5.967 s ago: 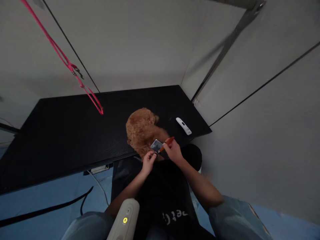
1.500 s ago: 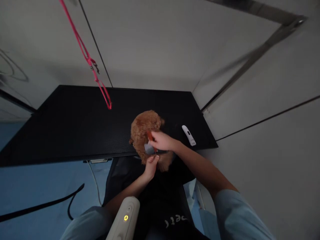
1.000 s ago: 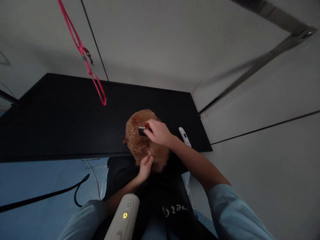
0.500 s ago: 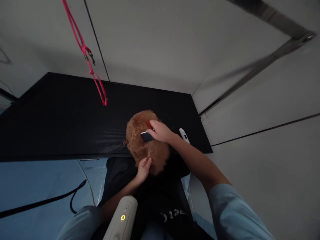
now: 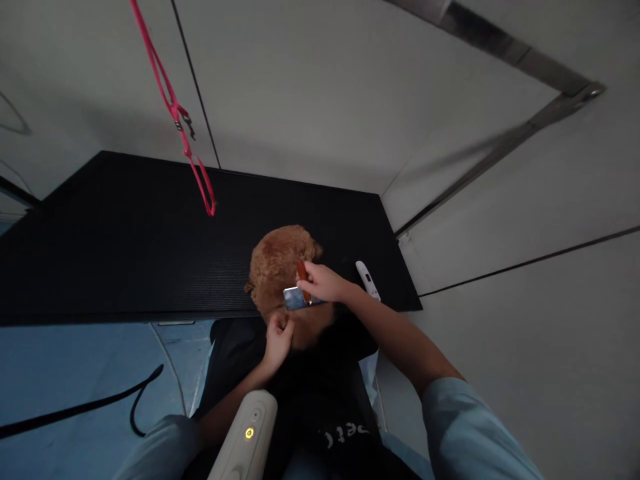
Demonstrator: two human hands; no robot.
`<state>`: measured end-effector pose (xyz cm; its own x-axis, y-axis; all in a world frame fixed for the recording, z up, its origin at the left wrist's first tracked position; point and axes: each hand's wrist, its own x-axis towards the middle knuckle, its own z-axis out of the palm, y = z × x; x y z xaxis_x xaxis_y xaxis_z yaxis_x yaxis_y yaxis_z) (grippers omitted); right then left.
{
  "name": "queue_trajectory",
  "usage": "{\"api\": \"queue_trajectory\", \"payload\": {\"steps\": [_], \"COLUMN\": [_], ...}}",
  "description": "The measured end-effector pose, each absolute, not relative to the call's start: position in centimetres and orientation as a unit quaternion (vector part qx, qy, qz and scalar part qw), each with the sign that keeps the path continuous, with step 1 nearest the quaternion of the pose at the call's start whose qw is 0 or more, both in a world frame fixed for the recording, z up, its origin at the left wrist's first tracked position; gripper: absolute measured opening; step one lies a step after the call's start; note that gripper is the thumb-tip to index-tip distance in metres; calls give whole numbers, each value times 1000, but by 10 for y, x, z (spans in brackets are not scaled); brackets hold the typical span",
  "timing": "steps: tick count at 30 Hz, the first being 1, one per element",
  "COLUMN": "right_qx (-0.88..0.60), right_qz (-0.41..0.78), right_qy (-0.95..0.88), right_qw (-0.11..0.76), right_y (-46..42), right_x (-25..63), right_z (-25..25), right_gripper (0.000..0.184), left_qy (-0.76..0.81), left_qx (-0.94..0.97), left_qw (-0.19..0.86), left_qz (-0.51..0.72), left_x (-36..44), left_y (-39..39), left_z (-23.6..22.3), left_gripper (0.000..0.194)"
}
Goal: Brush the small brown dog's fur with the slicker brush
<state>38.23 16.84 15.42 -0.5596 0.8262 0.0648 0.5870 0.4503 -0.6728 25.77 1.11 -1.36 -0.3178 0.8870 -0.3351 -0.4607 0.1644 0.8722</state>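
Note:
A small dog with curly brown fur lies at the table's near edge, partly over my dark apron. My right hand grips the reddish-brown handle of a slicker brush. The brush's flat rectangular head is over the dog's body, its shiny back catching the light. Just below and left of it, my left hand is closed, thumb against curled fingers, pinching the dog's fur. The exact part of the dog in those fingers is mostly hidden.
A pink cord loop hangs over the black table. To the right of the dog lies a white handheld device. A pale device with a lit yellow button is close below. A metal bar angles down at right.
My right hand has drawn the brush down toward me, and its head has turned to show a shiny back. My left hand has shifted slightly left.

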Motion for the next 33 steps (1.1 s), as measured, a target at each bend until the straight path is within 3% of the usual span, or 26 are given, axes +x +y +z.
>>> {"api": "queue_trajectory", "payload": {"steps": [4,8,11,16,20,24,29,33], "right_qx": [-480,-414,-446,-352,-371,-316,-427,-324], "right_qz": [286,274,200,186,135,174,128,202], "right_qy": [-783,-856,-853,-916,-911,-932,-867,-920], "right_qw": [273,142,184,51,117,39,223,93], "right_y": [166,162,159,154,149,151,156,151], "right_x": [385,379,371,358,354,355,356,354], "right_z": [147,157,166,169,169,170,178,170], "right_gripper": [14,13,10,16,21,14,17,11], "left_qy": [529,496,484,498,504,499,516,522], "left_qx": [257,301,348,364,323,365,460,553], "left_qw": [485,576,574,546,552,535,473,380], "left_qz": [647,576,562,567,580,576,546,527], "left_x": [262,265,265,267,268,267,267,268], "left_y": [11,6,5,9,11,9,6,6], "left_z": [-5,-6,-9,-4,3,2,-8,-13], "left_gripper": [40,46,45,43,44,41,41,40]}}
